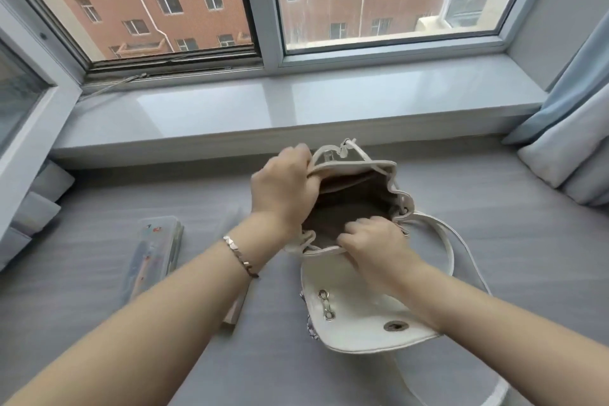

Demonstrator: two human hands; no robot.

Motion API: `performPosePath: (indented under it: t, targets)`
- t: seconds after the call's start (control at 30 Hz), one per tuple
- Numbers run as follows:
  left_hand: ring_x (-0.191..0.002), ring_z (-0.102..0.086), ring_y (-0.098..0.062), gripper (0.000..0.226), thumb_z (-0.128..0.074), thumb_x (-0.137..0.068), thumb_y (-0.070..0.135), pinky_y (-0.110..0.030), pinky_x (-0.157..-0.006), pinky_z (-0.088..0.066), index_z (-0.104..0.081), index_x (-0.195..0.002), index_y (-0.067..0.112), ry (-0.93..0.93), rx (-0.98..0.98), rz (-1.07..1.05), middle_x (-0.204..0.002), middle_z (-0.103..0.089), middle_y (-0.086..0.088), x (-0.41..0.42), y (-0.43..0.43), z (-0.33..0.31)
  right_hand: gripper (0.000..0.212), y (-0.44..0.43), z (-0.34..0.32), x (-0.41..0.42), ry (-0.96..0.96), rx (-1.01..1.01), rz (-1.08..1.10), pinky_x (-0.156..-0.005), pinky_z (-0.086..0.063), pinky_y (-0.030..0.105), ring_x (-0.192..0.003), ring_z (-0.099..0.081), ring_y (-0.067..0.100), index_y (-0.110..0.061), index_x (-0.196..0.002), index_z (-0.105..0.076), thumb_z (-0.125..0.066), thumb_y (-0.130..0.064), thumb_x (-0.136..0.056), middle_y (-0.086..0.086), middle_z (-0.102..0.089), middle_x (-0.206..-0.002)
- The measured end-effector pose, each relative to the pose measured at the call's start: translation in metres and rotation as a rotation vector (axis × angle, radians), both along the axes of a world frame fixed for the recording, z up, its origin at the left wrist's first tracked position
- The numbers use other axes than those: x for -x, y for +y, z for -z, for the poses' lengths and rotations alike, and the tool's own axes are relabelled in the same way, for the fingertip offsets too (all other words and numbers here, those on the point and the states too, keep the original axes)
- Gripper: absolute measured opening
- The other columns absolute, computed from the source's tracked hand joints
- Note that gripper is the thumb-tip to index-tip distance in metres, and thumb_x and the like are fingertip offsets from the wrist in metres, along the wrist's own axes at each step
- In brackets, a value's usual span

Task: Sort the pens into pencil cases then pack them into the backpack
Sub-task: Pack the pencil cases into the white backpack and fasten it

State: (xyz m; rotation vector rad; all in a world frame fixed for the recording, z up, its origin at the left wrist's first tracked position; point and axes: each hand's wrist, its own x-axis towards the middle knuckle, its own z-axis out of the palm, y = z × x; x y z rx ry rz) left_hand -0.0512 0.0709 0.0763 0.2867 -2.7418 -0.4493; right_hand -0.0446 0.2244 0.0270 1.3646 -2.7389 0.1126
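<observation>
A small white backpack (359,316) lies on the grey bed cover, flap folded toward me, brown lining showing in its open mouth. My left hand (283,188) grips the far left rim of the opening. My right hand (375,244) grips the near rim, fingers curled over it. A clear pencil case (153,257) with colourful pens inside lies to the left of my left forearm. A second pale case (234,310) peeks out from under my left forearm, mostly hidden.
A grey window sill (296,109) runs along the back under a wide window. A blue curtain (573,128) hangs at the right. The backpack's white strap (454,241) loops out to the right. Grey cushions (36,208) sit at the far left.
</observation>
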Motion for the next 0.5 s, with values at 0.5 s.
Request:
performPosePath:
  t: [0.5]
  targets:
    - [-0.088,-0.063,-0.020,0.023,-0.066,-0.079,0.044,-0.029,-0.072,-0.047,-0.064,-0.088,0.022,-0.340,-0.342,-0.165,-0.090,-0.069,0.002,0.005,-0.026,0.032,0.057,0.004,-0.036,0.008,-0.507,0.176,0.075,-0.078,-0.043,0.026,-0.095,-0.058,0.014,-0.023,-0.099,-0.067,-0.042,-0.066,-0.072,-0.007,-0.062,-0.096]
